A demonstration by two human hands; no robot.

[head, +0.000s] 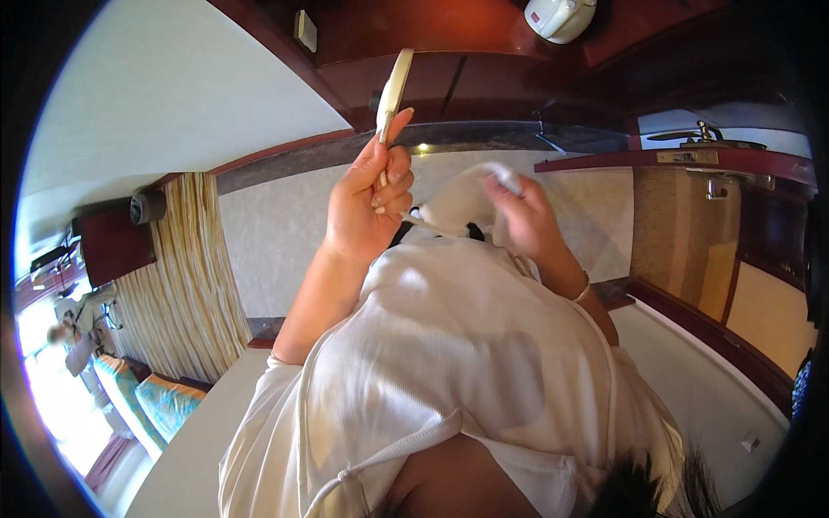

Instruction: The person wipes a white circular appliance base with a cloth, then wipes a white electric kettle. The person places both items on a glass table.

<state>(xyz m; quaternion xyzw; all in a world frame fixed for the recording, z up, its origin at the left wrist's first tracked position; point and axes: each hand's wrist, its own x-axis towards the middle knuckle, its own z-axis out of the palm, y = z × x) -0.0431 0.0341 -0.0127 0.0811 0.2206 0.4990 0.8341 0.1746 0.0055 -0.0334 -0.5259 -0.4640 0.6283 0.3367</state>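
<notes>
My left hand (369, 201) is raised in front of my chest, its fingers closed around a slim cream-white object (396, 87). That object is seen nearly edge-on, so I cannot tell exactly what it is. Over to the right, my right hand (531, 220) pinches a white item (508, 178) between thumb and fingers. Motion blur hides its shape; a pale, blurred band runs from it towards the left hand. A thin bracelet (583, 288) circles the right wrist. Below both hands spreads my white ribbed top (453, 311).
A white electric kettle (558, 22) stands on a dark red wooden counter (447, 29). At right is a door edge with a metal lock (686, 157). Pale tiled floor (278, 233) meets a striped carpet (181, 278). Far left are a patterned bed (171, 401) and another person (78, 349).
</notes>
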